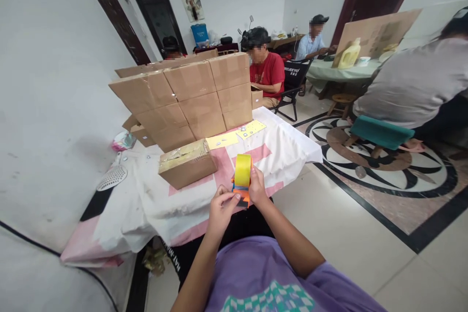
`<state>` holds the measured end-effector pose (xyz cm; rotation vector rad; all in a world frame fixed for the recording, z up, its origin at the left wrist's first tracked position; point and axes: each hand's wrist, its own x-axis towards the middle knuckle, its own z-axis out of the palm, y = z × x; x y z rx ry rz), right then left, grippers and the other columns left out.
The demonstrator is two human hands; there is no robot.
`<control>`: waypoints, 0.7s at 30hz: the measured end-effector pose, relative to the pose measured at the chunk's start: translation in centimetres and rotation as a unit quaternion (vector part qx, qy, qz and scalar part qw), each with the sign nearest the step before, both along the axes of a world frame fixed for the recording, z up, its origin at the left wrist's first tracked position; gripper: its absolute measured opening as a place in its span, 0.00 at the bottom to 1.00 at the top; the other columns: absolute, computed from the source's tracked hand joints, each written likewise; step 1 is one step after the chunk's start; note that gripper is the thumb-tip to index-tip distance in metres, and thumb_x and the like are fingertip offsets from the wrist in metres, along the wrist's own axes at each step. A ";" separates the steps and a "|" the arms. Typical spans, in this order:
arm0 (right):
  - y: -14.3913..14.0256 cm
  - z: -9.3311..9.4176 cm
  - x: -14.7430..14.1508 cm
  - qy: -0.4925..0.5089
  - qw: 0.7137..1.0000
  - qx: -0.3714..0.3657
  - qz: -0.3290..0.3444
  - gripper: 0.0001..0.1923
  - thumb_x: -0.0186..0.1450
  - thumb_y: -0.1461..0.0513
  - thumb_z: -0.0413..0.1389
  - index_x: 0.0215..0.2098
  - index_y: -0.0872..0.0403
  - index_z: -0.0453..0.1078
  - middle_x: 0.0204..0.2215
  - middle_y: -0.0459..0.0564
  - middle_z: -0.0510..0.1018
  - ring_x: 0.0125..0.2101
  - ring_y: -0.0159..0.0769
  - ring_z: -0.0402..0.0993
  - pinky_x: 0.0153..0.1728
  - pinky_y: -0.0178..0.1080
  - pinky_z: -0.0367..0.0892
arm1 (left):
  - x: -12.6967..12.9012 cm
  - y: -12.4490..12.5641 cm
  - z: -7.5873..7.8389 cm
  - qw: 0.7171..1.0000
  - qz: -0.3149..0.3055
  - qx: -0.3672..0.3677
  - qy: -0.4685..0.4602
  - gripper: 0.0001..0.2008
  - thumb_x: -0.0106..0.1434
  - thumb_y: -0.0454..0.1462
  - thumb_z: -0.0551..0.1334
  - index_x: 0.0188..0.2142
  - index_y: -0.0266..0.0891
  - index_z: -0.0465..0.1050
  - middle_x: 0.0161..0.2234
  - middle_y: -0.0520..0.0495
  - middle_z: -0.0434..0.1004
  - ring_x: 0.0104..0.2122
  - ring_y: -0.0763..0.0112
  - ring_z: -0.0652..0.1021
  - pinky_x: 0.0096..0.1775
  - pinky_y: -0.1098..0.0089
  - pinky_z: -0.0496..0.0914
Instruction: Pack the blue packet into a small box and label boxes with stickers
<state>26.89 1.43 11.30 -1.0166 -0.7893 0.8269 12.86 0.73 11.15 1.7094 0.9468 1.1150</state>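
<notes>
Tape roll: I see a yellow tape roll (243, 169) on its orange holder (242, 194), in the lower middle of the picture.
Left hand (220, 210): my fingers pinch the holder's bottom.
Right hand (257, 188): my fingers curl around the roll's side.
Small box (187, 163): on the table, up and left of my hands.

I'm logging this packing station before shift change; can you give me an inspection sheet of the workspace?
Surface: table under a white and pink cloth.
Job's things: yellow tape roll in an orange dispenser; sealed box in front of it.
Clutter: stacked boxes, yellow sheets, white mesh cover.
Grippers: left hand and right hand both grip the dispenser.
Cables: black cable along the wall.
Surroundings: other people seated at tables behind.
</notes>
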 end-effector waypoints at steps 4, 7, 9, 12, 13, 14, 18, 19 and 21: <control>0.3 -0.1 -0.1 -0.012 1.000 0.013 -0.007 0.31 0.65 0.35 0.49 0.26 0.52 0.68 0.19 0.47 0.70 0.26 0.40 0.72 0.28 0.40 0.70 | -0.1 -0.5 -0.3 1.000 0.009 -0.017 -0.009 0.17 0.64 0.49 0.65 0.29 0.39 0.81 0.28 0.51 0.62 0.31 0.70 0.68 0.36 0.69 0.64; 0.7 0.0 -0.2 -0.010 1.000 0.004 -0.028 0.29 0.66 0.37 0.49 0.26 0.51 0.68 0.19 0.47 0.69 0.26 0.39 0.71 0.26 0.40 0.69 | 0.0 -0.9 -0.6 0.999 0.010 -0.031 -0.009 0.18 0.65 0.50 0.64 0.31 0.38 0.81 0.27 0.50 0.63 0.31 0.69 0.67 0.35 0.69 0.64; 1.1 0.1 0.1 -0.004 0.999 -0.004 -0.054 0.29 0.67 0.37 0.49 0.26 0.51 0.67 0.19 0.46 0.69 0.27 0.40 0.72 0.26 0.40 0.69 | 0.0 -1.0 -0.7 0.999 0.013 -0.033 -0.007 0.18 0.65 0.50 0.64 0.30 0.38 0.81 0.27 0.50 0.63 0.31 0.69 0.67 0.35 0.69 0.63; 2.0 0.5 0.9 0.019 0.994 -0.012 -0.104 0.29 0.66 0.36 0.49 0.27 0.51 0.67 0.20 0.46 0.69 0.29 0.40 0.73 0.28 0.39 0.71 | -0.4 -1.4 -0.9 0.999 0.014 -0.032 -0.001 0.18 0.64 0.50 0.64 0.27 0.39 0.79 0.26 0.51 0.62 0.30 0.70 0.66 0.34 0.69 0.61; 2.3 0.6 1.3 0.027 0.993 -0.014 -0.117 0.30 0.66 0.36 0.49 0.28 0.51 0.67 0.21 0.46 0.70 0.30 0.41 0.73 0.29 0.40 0.72 | -0.5 -1.5 -1.0 0.999 0.012 -0.032 0.001 0.18 0.64 0.50 0.64 0.26 0.39 0.79 0.26 0.51 0.61 0.30 0.70 0.66 0.34 0.69 0.61; 2.6 0.7 1.6 0.034 0.991 -0.015 -0.128 0.30 0.66 0.36 0.48 0.29 0.51 0.68 0.22 0.47 0.71 0.32 0.41 0.74 0.30 0.40 0.72 | -0.7 -1.6 -1.0 0.999 0.010 -0.032 0.002 0.18 0.63 0.49 0.64 0.25 0.39 0.78 0.26 0.51 0.61 0.30 0.69 0.66 0.34 0.69 0.62; 3.1 0.9 2.2 0.040 0.987 -0.010 -0.153 0.29 0.67 0.36 0.48 0.31 0.51 0.69 0.25 0.48 0.72 0.35 0.43 0.75 0.32 0.42 0.74 | -1.2 -1.8 -1.2 0.999 0.009 -0.038 0.005 0.18 0.63 0.49 0.65 0.25 0.39 0.77 0.27 0.50 0.64 0.31 0.69 0.68 0.36 0.69 0.63; 3.2 0.9 2.2 0.035 0.987 -0.009 -0.154 0.29 0.67 0.37 0.48 0.30 0.51 0.69 0.24 0.48 0.72 0.35 0.43 0.75 0.32 0.42 0.74 | -1.3 -1.8 -1.3 0.999 0.009 -0.041 0.005 0.17 0.63 0.49 0.65 0.25 0.39 0.78 0.29 0.49 0.66 0.32 0.68 0.69 0.37 0.69 0.64; 3.2 0.9 2.2 0.023 0.988 -0.007 -0.155 0.28 0.67 0.37 0.49 0.28 0.50 0.67 0.23 0.47 0.70 0.33 0.42 0.74 0.31 0.42 0.74 | -1.5 -1.8 -1.3 0.999 0.002 -0.050 0.005 0.17 0.63 0.49 0.64 0.27 0.39 0.79 0.33 0.47 0.73 0.36 0.66 0.73 0.41 0.68 0.67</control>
